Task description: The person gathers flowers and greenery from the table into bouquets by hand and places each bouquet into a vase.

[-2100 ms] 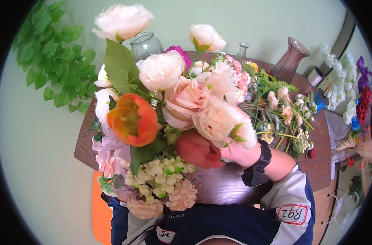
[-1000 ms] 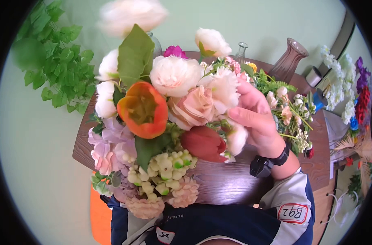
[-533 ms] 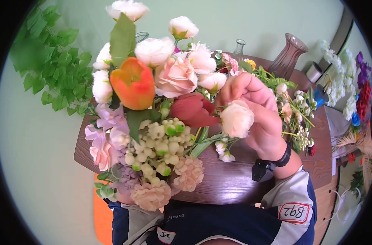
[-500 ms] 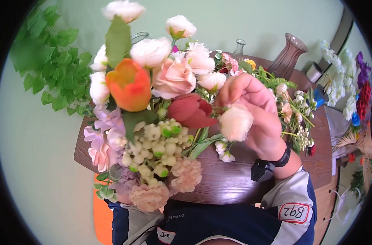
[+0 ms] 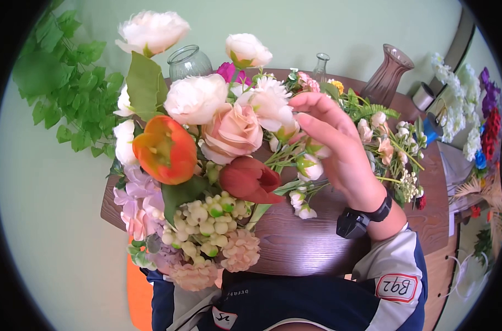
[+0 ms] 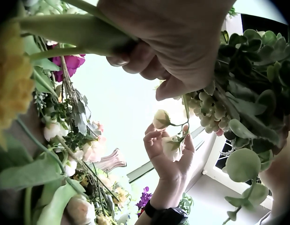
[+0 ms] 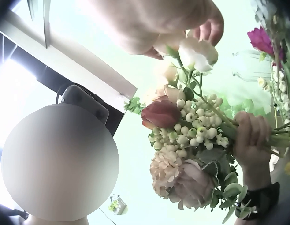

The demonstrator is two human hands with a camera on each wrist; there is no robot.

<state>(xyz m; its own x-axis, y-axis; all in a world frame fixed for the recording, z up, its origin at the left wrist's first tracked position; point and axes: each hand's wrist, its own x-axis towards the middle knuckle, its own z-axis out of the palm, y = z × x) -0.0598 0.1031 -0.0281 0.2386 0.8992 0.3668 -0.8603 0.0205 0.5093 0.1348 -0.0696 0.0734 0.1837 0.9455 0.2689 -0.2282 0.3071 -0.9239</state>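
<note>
A mixed bouquet fills the middle of the head view, with a pink rose (image 5: 233, 134), an orange tulip (image 5: 165, 149), a red tulip (image 5: 250, 179), a white ranunculus (image 5: 196, 99) and white berries (image 5: 204, 220). Beneath the blooms, my left hand (image 7: 252, 138) grips the gathered stems; the flowers hide it in the head view. My right hand (image 5: 345, 157) is at the bouquet's right side, its fingers spread and lightly curved around pale blooms. A white bud (image 5: 310, 167) hangs just below its thumb. In the left wrist view, two white flowers (image 6: 172, 149) overlap the right palm.
Loose flowers and greenery (image 5: 386, 149) lie on the right of the brown table (image 5: 317, 243). A round glass jar (image 5: 190, 62), a small clear bottle (image 5: 321, 69) and a mauve vase (image 5: 388, 74) stand at the back. Green vines (image 5: 77, 83) hang at left.
My right fingers have loosened from the pinched pale bloom and spread open beside it. The bouquet has tilted and shifted slightly left; my left hand keeps its grip on the stems.
</note>
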